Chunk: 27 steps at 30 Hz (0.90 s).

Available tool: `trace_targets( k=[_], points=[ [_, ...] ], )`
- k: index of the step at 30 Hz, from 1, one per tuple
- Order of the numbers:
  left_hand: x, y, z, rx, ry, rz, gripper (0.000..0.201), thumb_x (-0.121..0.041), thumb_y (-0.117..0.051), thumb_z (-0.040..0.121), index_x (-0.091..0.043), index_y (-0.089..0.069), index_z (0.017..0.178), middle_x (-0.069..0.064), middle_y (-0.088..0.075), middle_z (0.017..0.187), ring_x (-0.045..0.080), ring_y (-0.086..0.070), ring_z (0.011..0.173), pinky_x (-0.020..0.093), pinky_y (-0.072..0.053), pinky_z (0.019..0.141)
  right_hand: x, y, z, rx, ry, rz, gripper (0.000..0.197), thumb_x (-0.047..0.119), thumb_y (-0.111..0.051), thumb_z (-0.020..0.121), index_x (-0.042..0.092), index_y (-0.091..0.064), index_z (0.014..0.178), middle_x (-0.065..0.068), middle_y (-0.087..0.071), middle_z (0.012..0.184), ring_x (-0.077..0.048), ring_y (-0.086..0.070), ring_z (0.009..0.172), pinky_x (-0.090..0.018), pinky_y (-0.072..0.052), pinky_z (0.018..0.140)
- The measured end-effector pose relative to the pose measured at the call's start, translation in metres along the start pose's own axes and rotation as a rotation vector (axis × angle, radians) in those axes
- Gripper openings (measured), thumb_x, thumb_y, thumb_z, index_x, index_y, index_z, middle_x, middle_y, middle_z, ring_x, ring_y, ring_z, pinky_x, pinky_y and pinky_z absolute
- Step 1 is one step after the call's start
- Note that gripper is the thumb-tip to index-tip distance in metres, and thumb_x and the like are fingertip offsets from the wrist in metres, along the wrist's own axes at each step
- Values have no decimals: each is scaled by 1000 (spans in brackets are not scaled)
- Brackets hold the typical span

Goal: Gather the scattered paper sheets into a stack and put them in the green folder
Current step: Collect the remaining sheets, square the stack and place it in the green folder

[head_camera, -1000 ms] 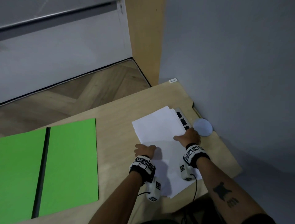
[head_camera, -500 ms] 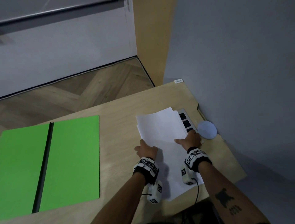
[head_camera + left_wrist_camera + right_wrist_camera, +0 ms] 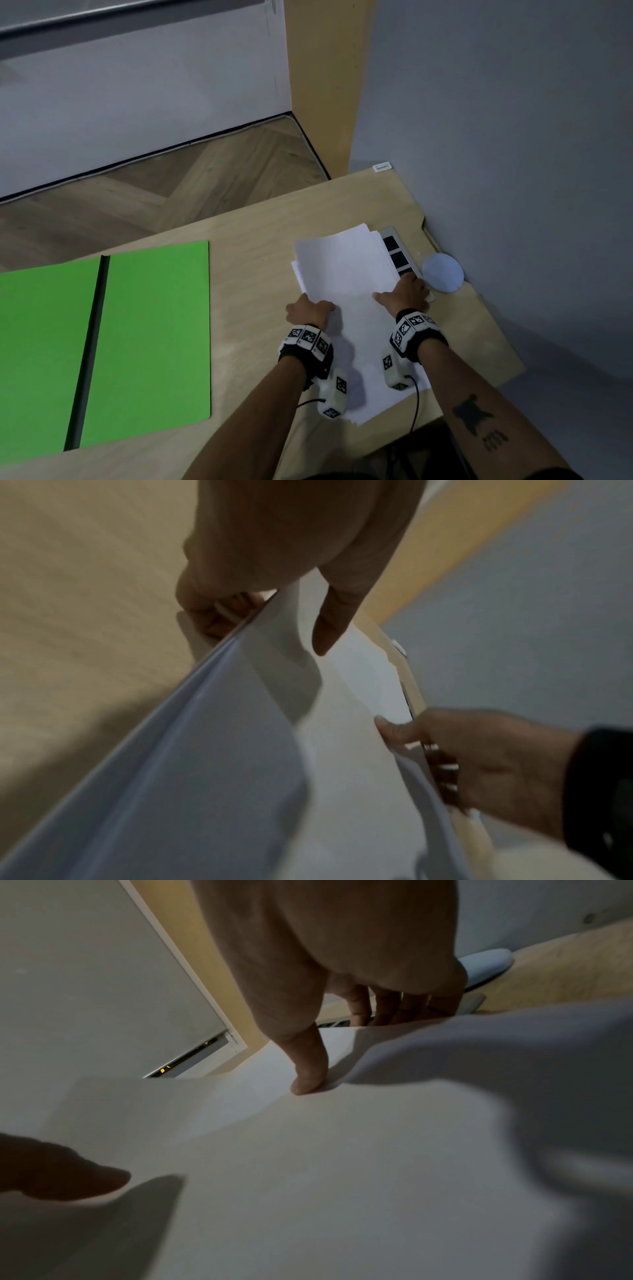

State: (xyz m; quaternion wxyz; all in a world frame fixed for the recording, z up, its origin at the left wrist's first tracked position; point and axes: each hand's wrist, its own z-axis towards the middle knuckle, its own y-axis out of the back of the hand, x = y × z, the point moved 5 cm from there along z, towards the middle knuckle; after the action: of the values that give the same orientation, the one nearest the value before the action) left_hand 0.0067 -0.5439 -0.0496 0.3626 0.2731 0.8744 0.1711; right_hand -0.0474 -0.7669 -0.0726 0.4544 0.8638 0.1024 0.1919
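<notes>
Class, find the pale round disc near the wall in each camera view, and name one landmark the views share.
Head: the disc lies at right of centre, beside the right hand.
Left wrist: not in it.
Right wrist: top right, behind the fingers.
Shared landmark: the paper stack.

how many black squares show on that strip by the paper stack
3 on the strip beside the paper stack: far, middle, and near, partly under the right hand. More may be hidden.

No text, number or brand can be read in any view. The small white label [image 3: 382, 167] at the bench's [image 3: 260, 226] far corner carries dark print (too small and blurred to make out).
</notes>
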Motion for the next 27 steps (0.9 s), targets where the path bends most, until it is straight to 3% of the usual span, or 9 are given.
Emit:
trace_targets(
  k=[4,8,12,16,18,20,21,23,27],
  points=[
    [-11,-6,-4,-16,-133,-14,39,-25,-74,67,-7,-62,100,15,-43,120,38,-52,103,40,-48,90,-1,-1,2,4,0,22,101,43,-88,71,6,-31,146,-18,-33,153,-38,-30,143,-58,-35,110],
    [-19,-5,-3,-5,-188,-147,48,-29,-71,51,-9,-58,93,17,-60,107,31,-60,84,33,-51,70,0,-1,1,8,-6,32,102,43,-88,70,5,-31,146,-19,-32,154,-39,-28,144,-60,-35,110],
    [-19,-3,-1,12,-155,-222,48,-12,-75,70,-8,-55,114,12,-63,113,25,-55,87,31,-45,71,1,-1,0,6,3,25,103,44,-88,71,6,-29,147,-18,-31,154,-39,-28,144,-59,-35,110],
    [-17,-4,4,50,-1,-338,78,-20,-78,69,-14,-37,134,12,-56,121,34,-59,100,41,-53,83,1,-1,1,19,10,12,102,44,-87,72,7,-29,147,-18,-30,154,-38,-27,144,-59,-35,110],
    [-12,-2,9,83,103,-387,79,-26,-83,59,-3,-47,126,14,-61,111,34,-63,92,44,-56,81,0,-1,2,25,12,13,102,44,-87,71,7,-29,147,-18,-30,154,-39,-27,144,-60,-35,111],
    [-8,0,13,136,147,-395,62,-27,-84,50,3,-65,101,16,-69,98,34,-67,82,49,-59,77,-1,0,2,25,10,16,103,44,-87,71,7,-29,147,-18,-31,154,-39,-28,144,-60,-35,110],
    [-8,2,14,146,118,-361,48,-24,-83,56,2,-68,93,15,-70,96,35,-68,83,47,-59,78,0,0,2,24,11,18,102,44,-87,71,7,-29,147,-18,-31,154,-39,-28,144,-60,-35,110],
    [-10,4,14,138,11,-240,34,-18,-76,72,-3,-66,101,11,-67,99,34,-65,93,39,-56,80,1,2,0,24,12,29,102,44,-87,71,7,-30,146,-18,-32,153,-38,-28,144,-60,-35,109],
    [-11,-4,9,137,-227,-122,51,-9,-69,78,-11,-58,127,10,-65,120,31,-61,109,33,-48,85,0,2,-3,29,7,99,104,43,-89,69,9,-30,147,-16,-32,153,-37,-29,143,-62,-36,108]
  ],
)
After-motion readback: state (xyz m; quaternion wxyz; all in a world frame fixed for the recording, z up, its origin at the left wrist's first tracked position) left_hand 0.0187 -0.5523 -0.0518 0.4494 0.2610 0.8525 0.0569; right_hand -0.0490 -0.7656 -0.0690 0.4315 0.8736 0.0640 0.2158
